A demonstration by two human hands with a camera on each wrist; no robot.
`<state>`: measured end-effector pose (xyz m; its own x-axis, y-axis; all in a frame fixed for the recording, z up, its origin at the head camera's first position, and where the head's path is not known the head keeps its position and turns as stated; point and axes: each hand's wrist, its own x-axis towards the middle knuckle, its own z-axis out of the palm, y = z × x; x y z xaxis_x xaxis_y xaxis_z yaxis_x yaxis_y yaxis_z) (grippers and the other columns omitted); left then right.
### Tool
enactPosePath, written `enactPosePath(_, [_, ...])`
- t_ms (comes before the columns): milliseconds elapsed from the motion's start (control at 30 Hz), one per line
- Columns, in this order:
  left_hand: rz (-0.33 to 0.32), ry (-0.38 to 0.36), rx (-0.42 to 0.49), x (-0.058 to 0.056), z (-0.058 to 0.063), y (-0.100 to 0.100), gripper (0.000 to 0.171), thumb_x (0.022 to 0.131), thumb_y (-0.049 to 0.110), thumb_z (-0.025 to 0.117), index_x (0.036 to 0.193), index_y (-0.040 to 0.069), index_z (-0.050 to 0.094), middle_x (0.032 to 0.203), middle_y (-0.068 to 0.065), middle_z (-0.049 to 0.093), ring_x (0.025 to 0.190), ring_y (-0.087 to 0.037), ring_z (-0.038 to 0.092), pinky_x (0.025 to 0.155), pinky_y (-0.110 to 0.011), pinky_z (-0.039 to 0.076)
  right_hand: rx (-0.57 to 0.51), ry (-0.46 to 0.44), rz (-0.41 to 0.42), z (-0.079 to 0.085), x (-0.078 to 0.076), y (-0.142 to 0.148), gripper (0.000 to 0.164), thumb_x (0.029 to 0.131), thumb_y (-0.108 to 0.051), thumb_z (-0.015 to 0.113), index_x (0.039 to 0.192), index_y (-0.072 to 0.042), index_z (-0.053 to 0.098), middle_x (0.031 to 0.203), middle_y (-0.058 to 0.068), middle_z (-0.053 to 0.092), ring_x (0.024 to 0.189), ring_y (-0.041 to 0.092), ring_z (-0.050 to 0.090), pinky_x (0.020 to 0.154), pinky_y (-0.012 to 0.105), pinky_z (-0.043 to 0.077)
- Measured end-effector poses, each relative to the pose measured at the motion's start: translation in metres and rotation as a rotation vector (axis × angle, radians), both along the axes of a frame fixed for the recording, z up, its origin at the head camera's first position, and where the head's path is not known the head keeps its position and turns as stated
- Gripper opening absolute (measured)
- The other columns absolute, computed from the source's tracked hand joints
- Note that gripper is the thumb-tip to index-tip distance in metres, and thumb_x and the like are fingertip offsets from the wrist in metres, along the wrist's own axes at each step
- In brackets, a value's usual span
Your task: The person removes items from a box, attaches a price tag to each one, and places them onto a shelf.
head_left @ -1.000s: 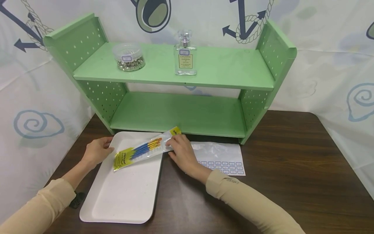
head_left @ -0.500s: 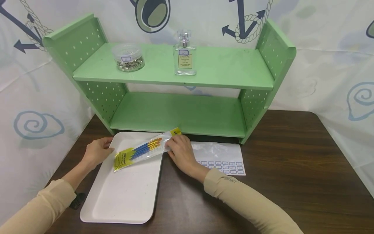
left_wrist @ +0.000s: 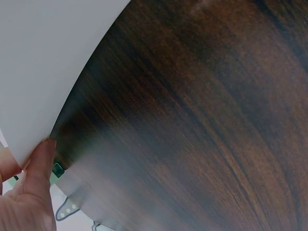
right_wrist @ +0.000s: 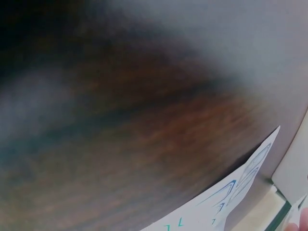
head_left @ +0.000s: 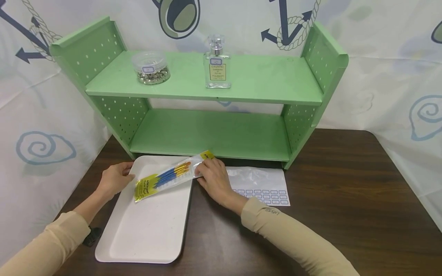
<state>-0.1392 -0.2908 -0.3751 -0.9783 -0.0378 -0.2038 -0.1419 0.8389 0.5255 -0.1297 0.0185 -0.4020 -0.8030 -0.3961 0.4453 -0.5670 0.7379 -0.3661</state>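
Note:
A white tray [head_left: 148,230] lies on the left of the dark wooden table. My left hand [head_left: 114,178] grips the tray's far left rim; in the left wrist view, thumb and finger [left_wrist: 41,163] pinch the edge. Across the tray's upper part slants a clear packet of paintbrushes [head_left: 170,176] with blue and yellow handles and a yellow label. My right hand [head_left: 215,182] holds the packet's far right end, just past the tray's right rim. Only its fingertips [right_wrist: 302,222] show at the corner of the right wrist view.
A green two-level shelf [head_left: 210,134] stands behind the tray. On its top level are a round clear jar [head_left: 152,71] of small metallic pieces and a glass perfume bottle [head_left: 217,67]. A sheet of numbered stickers [head_left: 264,191] lies right of my right hand.

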Motion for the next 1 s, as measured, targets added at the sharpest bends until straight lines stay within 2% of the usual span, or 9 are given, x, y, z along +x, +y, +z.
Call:
enactPosePath(133, [-0.003, 0.004, 0.005, 0.0, -0.001, 0.0, 0.05, 0.099, 0.0, 0.056, 0.142, -0.022, 0.042, 0.134, -0.043, 0.055, 0.121, -0.056, 0.059, 0.094, -0.058, 0.057, 0.015, 0.019, -0.001, -0.001, -0.001, -0.001, 0.023, 0.082, -0.012, 0.085, 0.096, -0.014, 0.066, 0.103, 0.004, 0.065, 0.104, 0.024, 0.058, 0.104, 0.044, 0.048])
enactPosePath(400, [-0.002, 0.001, 0.0, 0.0, -0.001, -0.001, 0.05, 0.099, 0.0, 0.056, 0.142, -0.021, 0.042, 0.135, -0.042, 0.055, 0.123, -0.056, 0.058, 0.095, -0.059, 0.057, 0.055, 0.066, -0.042, -0.001, -0.002, -0.005, 0.012, 0.085, -0.009, 0.081, 0.087, -0.015, 0.071, 0.097, 0.001, 0.067, 0.101, 0.02, 0.06, 0.1, 0.04, 0.05])
enactPosePath(567, [-0.004, 0.0, -0.008, 0.0, 0.0, -0.001, 0.05, 0.099, 0.001, 0.056, 0.143, -0.021, 0.042, 0.135, -0.043, 0.055, 0.123, -0.056, 0.057, 0.096, -0.06, 0.056, 0.051, 0.04, -0.035, 0.001, 0.0, -0.003, 0.01, 0.086, -0.012, 0.081, 0.085, -0.017, 0.072, 0.092, -0.001, 0.07, 0.099, 0.019, 0.061, 0.099, 0.04, 0.049])
enactPosePath(700, [-0.006, 0.002, -0.017, 0.0, 0.0, 0.0, 0.05, 0.099, 0.0, 0.056, 0.142, -0.021, 0.043, 0.135, -0.043, 0.055, 0.123, -0.057, 0.057, 0.096, -0.06, 0.056, 0.028, -0.031, -0.002, 0.005, 0.003, 0.0, 0.009, 0.087, -0.01, 0.08, 0.086, -0.016, 0.073, 0.09, -0.001, 0.072, 0.097, 0.02, 0.062, 0.098, 0.041, 0.048])
enactPosePath(800, [-0.01, 0.005, -0.017, 0.0, 0.001, 0.0, 0.05, 0.099, 0.0, 0.056, 0.142, -0.021, 0.043, 0.134, -0.043, 0.055, 0.122, -0.057, 0.058, 0.095, -0.059, 0.057, 0.016, -0.057, 0.032, 0.008, 0.006, 0.004, 0.008, 0.088, -0.008, 0.078, 0.087, -0.014, 0.073, 0.088, 0.001, 0.072, 0.093, 0.021, 0.063, 0.092, 0.038, 0.049])
enactPosePath(1000, [-0.014, 0.01, -0.023, -0.001, 0.002, -0.001, 0.05, 0.098, 0.0, 0.057, 0.141, -0.022, 0.043, 0.133, -0.043, 0.056, 0.12, -0.057, 0.059, 0.093, -0.058, 0.058, -0.007, 0.026, 0.115, 0.01, 0.012, 0.013, 0.008, 0.088, -0.006, 0.077, 0.086, -0.012, 0.074, 0.08, 0.001, 0.07, 0.079, 0.019, 0.064, 0.073, 0.03, 0.049])
